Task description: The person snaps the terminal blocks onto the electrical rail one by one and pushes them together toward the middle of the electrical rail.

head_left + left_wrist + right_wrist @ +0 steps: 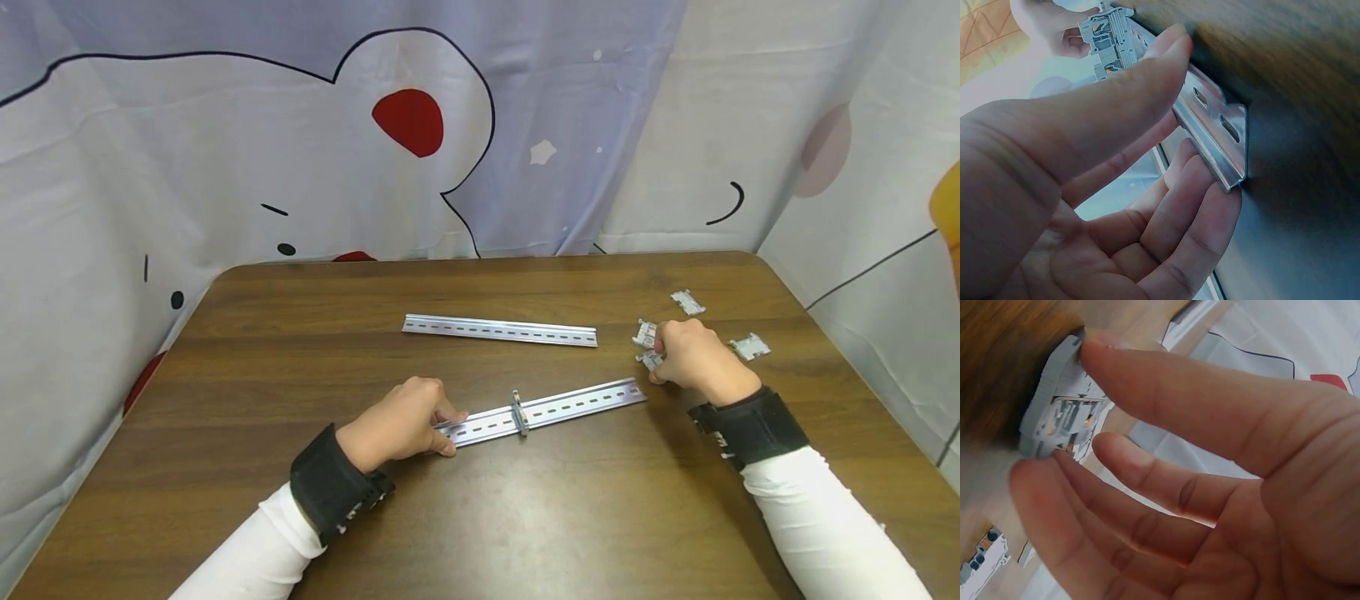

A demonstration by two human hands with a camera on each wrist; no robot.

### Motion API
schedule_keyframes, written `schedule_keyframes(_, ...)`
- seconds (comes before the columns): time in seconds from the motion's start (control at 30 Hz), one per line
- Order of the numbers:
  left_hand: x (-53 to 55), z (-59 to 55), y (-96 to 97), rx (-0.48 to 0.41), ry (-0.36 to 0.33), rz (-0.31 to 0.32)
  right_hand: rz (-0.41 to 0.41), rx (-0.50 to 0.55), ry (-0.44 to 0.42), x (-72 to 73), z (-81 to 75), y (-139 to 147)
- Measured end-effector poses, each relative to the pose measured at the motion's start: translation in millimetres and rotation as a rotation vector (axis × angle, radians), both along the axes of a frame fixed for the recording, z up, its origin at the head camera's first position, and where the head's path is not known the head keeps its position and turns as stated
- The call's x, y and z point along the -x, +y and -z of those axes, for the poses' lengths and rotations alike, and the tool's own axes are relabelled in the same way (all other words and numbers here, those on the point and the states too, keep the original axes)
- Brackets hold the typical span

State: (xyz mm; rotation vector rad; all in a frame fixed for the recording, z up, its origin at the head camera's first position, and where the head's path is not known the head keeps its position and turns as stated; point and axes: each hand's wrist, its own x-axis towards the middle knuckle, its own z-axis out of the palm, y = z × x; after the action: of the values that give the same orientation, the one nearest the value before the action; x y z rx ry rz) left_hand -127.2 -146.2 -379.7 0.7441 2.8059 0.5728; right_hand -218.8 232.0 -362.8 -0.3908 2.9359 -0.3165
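Observation:
My left hand (401, 421) grips the left end of the nearer slotted DIN rail (581, 403), thumb on one long edge and fingers on the other. A grey terminal block (519, 414) sits crosswise on that rail near its middle; its orange parts show in the left wrist view. Beyond the rail's right end, my right hand (696, 358) is down at the loose terminal blocks. In the right wrist view its thumb and a fingertip pinch a grey terminal block (1060, 419) at opposite ends. Another loose terminal block (643, 333) lies just beside these fingers.
A second DIN rail (498, 330) lies farther back on the brown wooden table (315, 333). Two more terminal blocks lie at the right, one farther back (687, 302) and one right of my hand (750, 347). A printed curtain (300, 150) hangs behind the table.

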Motion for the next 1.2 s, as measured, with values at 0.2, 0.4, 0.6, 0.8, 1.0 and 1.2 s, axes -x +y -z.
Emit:
schedule_keyframes(0.2,-0.4,0.1,0.1,0.000,-0.020,-0.012,0.036,-0.034,0.003,-0.3,-0.7,-0.1)
schedule_keyframes(0.4,0.4,-0.6,0.5,-0.001,-0.037,-0.018,0.039,-0.081,0.023,-2.6,-3.3,-0.7)
schedule_keyframes(0.6,0.6,-1.1,0.6,0.000,-0.035,-0.016,0.024,-0.091,0.058,-4.6,-6.4,-2.0)
schedule_keyframes(0.8,0.9,-1.3,0.4,0.000,-0.044,-0.029,0.007,-0.057,0.042,-7.2,-11.1,-3.2)
schedule_keyframes(1.0,2.2,-0.7,0.0,-0.014,-0.056,-0.031,-0.042,0.000,-0.005,-9.8,-15.1,-3.1)
schedule_keyframes(1.2,2.3,0.0,-0.5,-0.016,-0.060,-0.030,-0.127,-0.019,-0.067,-11.4,-17.7,-5.7)
